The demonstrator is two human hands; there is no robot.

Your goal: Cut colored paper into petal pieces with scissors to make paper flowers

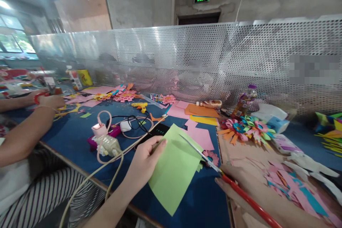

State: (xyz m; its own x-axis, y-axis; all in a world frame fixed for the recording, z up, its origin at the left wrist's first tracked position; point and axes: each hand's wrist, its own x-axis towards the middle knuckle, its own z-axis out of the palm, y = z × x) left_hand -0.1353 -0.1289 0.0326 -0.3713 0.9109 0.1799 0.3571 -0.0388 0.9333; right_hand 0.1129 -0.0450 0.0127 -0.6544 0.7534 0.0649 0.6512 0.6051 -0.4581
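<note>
Green paper sheet (175,174) meets red-handled scissors (248,198)

In the head view, the left hand (145,155) pinches the sheet's upper left edge between thumb and fingers, tilted above the blue tabletop (205,203). The right hand (243,176) grips the scissors, their blades lying across the sheet's upper right edge; whether they are cutting, I cannot tell. Pink paper (201,138) lies just behind the sheet. Multicoloured paper flowers (247,130) rest beyond the right hand, near a purple-capped bottle (243,101). A yellow glue gun (139,106) lies farther back, left of centre. At far left, a co-worker's hand (53,102) holds other red-handled scissors.
</note>
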